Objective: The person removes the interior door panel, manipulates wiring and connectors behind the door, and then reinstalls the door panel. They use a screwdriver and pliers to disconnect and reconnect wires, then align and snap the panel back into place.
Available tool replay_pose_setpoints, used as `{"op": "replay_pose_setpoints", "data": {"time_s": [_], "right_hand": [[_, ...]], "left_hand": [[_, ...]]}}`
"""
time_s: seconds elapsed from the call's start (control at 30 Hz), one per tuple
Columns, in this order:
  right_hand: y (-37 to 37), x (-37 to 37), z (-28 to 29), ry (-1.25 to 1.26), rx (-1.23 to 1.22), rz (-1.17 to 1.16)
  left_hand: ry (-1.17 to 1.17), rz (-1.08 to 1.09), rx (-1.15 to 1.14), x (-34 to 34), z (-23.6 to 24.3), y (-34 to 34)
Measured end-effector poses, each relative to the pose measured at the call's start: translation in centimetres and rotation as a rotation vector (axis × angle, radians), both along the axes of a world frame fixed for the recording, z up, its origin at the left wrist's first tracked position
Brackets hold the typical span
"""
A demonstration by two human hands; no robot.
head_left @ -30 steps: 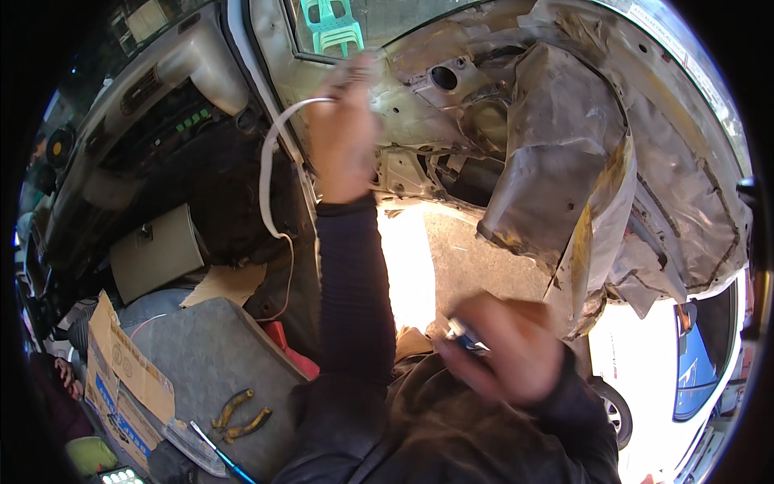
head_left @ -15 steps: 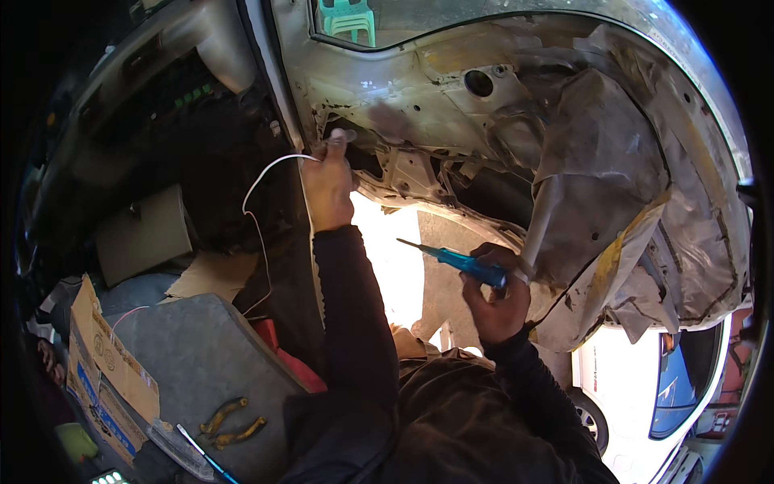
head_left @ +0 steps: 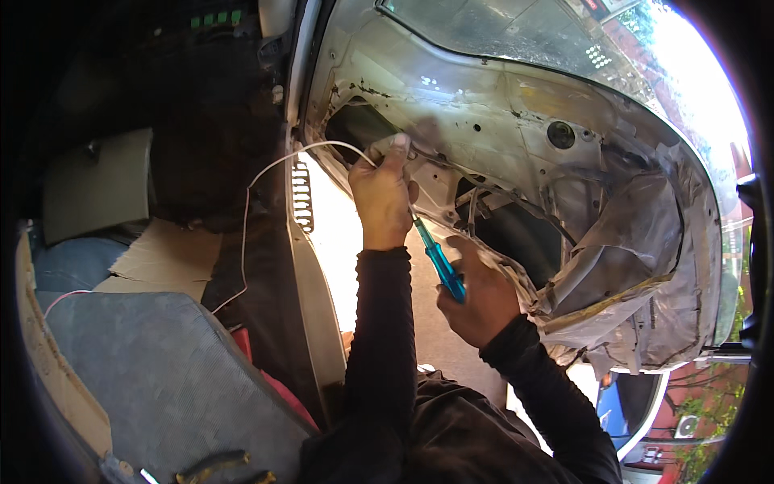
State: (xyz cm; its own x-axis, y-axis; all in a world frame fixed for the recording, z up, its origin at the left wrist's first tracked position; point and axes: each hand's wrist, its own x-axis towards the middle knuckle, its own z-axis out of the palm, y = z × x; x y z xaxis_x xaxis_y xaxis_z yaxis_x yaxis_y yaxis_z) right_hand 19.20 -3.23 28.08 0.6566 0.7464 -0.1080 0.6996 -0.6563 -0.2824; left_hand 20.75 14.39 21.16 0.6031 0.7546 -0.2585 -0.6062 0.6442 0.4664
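“So, where is the screwdriver?”

“The blue screwdriver (head_left: 443, 270) is grasped by its handle in the right hand (head_left: 480, 298), beside the lower edge of the stripped door (head_left: 451, 101). Its tip goes out of sight at the left hand (head_left: 383, 185), which is closed on a white cable (head_left: 322, 143) near the door's lower left corner.”

“Which bits are hidden?”

“The cable's end, behind the fingers; I can't tell whether the screwdriver touches it. The other stretch slips from sight past the grey seat's (head_left: 161, 363) upper right edge. A yellow-and-black hand tool (head_left: 214, 465) at the seat's bottom edge is cut off.”

“Any writing?”

“A sign (head_left: 597, 6) beyond the window (head_left: 484, 36) is too small to read.”

“Counts?”

“One screwdriver, one cable, two cardboard pieces (head_left: 165, 258) by the seat's upper and left edges, one crumpled sheet (head_left: 629, 218) hanging over the door's right part.”
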Motion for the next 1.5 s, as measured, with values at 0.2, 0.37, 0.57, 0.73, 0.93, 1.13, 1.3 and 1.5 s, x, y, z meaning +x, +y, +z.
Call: {"op": "replay_pose_setpoints", "data": {"time_s": [0.2,0.37,0.57,0.73,0.93,1.13,1.3,1.5], "right_hand": [[4.1,2.5,3.0,-0.322,-0.148,0.373],[5.1,3.6,5.1,-0.586,-0.111,0.891],[6.0,5.5,6.7,-0.775,0.151,1.071],[7.0,8.9,6.6,-0.881,-0.162,0.791],[5.6,9.6,5.2,-0.943,-0.05,0.777],[5.7,10.5,5.3,-0.888,0.104,0.945],[5.0,10.7,5.3,-0.816,-0.183,0.685],[5.5,10.7,5.7,-0.807,-0.058,0.674]], "left_hand": [[-0.215,0.173,-0.01,-2.3,0.7,3.2],[-0.104,0.225,-0.244,-4.3,-2.9,5.6],[-0.086,0.262,-0.23,-3.8,-4.5,5.6],[-0.08,0.264,-0.297,-4.0,-4.5,6.1],[-0.133,0.276,-0.275,-4.5,-5.0,6.2],[-0.141,0.291,-0.301,-4.8,-5.3,6.5],[-0.141,0.309,-0.291,-5.2,-5.2,6.8],[-0.14,0.271,-0.279,-5.1,-5.4,6.3]]}}
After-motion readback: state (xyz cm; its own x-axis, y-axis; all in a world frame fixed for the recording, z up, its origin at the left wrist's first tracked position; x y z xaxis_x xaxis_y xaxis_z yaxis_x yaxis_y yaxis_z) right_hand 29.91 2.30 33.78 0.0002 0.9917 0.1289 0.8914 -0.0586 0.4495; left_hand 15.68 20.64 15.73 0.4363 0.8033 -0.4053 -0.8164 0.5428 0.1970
